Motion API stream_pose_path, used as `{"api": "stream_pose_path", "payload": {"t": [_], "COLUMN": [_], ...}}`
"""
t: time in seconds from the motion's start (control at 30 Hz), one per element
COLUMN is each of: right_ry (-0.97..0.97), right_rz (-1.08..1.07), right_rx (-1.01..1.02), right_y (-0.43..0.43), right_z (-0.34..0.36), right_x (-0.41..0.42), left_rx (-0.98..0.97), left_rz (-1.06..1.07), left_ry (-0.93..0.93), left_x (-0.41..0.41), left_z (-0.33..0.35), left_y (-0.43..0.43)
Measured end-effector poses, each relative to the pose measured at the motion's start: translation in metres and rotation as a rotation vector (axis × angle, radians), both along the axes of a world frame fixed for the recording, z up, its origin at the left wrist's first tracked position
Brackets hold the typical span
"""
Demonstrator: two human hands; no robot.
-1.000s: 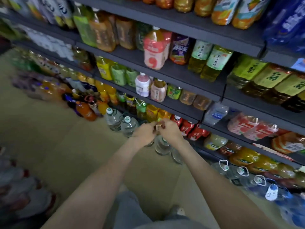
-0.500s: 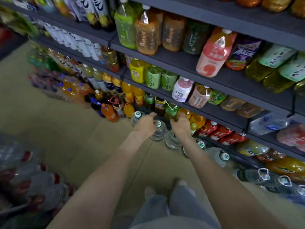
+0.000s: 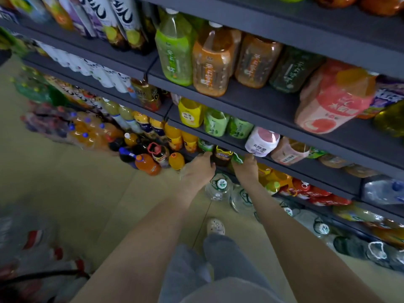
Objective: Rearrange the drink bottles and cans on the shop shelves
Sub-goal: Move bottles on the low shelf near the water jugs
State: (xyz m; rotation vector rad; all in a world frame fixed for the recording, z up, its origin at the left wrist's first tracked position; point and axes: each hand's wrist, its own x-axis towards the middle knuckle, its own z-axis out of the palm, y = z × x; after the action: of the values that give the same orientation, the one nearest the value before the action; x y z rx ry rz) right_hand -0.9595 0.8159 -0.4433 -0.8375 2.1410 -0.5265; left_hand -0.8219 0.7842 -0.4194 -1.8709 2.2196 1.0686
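Head view: the left hand (image 3: 197,169) is laid against the left side of a dark bottle (image 3: 222,157) with a yellow band, tucked under a grey shelf (image 3: 317,173). Whether the fingers are curled round it cannot be told. The right hand (image 3: 246,169) is raised just right of that bottle, beside a green bottle (image 3: 237,159) — its grip cannot be made out either. On the shelf above, a white-and-pink bottle (image 3: 262,142) is stood at the edge — clear water jugs (image 3: 218,189) are seen on the floor below.
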Motion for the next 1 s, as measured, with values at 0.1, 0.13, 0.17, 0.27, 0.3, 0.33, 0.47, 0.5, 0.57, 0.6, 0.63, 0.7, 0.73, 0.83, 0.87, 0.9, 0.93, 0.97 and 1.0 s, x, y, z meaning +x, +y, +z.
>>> {"api": "stream_pose_path", "payload": {"t": [0.1, 0.13, 0.17, 0.27, 0.3, 0.33, 0.47, 0.5, 0.57, 0.6, 0.63, 0.7, 0.73, 0.83, 0.87, 0.9, 0.93, 0.97, 1.0], "right_ry": [-0.011, -0.017, -0.021, -0.004, 0.001, 0.001, -0.023, -0.024, -0.019, -0.016, -0.011, 0.023, 0.042, 0.088, 0.105, 0.123, 0.138, 0.15, 0.165], "right_rz": [0.017, 0.014, 0.007, -0.045, -0.07, -0.093, -0.217, -0.235, -0.262, -0.272, -0.283, -0.296, -0.299, -0.349, -0.377, -0.416, -0.462, -0.514, -0.569], "right_rx": [-0.005, -0.011, -0.016, -0.036, -0.053, -0.067, -0.107, -0.127, -0.161, -0.162, -0.168, -0.184, -0.199, -0.273, -0.292, -0.316, -0.331, -0.345, -0.359], "right_y": [-0.033, -0.042, -0.052, -0.077, -0.085, -0.092, -0.118, -0.123, -0.134, -0.139, -0.143, -0.15, -0.153, -0.156, -0.154, -0.151, -0.147, -0.14, -0.131], "right_z": [-0.002, -0.002, -0.004, -0.015, -0.02, -0.024, -0.041, -0.047, -0.062, -0.068, -0.074, -0.087, -0.092, -0.1, -0.104, -0.109, -0.114, -0.118, -0.122], "right_x": [0.023, 0.032, 0.041, 0.072, 0.082, 0.094, 0.135, 0.143, 0.152, 0.156, 0.158, 0.159, 0.157, 0.153, 0.15, 0.144, 0.137, 0.129, 0.121], "left_rx": [0.031, 0.042, 0.046, 0.05, 0.049, 0.041, 0.034, 0.032, 0.019, 0.012, 0.007, 0.004, -0.001, -0.029, -0.047, -0.069, -0.091, -0.102, -0.107], "left_rz": [-0.016, -0.035, -0.055, -0.073, -0.081, -0.094, -0.136, -0.143, -0.156, -0.161, -0.17, -0.18, -0.183, -0.193, -0.211, -0.237, -0.263, -0.287, -0.303], "left_ry": [0.003, -0.002, -0.01, -0.011, -0.007, -0.005, -0.048, -0.051, -0.015, 0.005, 0.02, 0.028, 0.028, 0.044, 0.056, 0.07, 0.083, 0.101, 0.124], "left_x": [0.026, 0.036, 0.045, 0.076, 0.086, 0.095, 0.133, 0.141, 0.153, 0.158, 0.161, 0.162, 0.158, 0.151, 0.146, 0.14, 0.134, 0.127, 0.119], "left_z": [-0.008, -0.011, -0.015, -0.026, -0.03, -0.034, -0.044, -0.046, -0.053, -0.057, -0.063, -0.075, -0.084, -0.101, -0.109, -0.117, -0.124, -0.129, -0.133], "left_y": [-0.028, -0.038, -0.049, -0.079, -0.089, -0.1, -0.14, -0.149, -0.164, -0.17, -0.175, -0.186, -0.192, -0.202, -0.203, -0.202, -0.2, -0.196, -0.191]}}
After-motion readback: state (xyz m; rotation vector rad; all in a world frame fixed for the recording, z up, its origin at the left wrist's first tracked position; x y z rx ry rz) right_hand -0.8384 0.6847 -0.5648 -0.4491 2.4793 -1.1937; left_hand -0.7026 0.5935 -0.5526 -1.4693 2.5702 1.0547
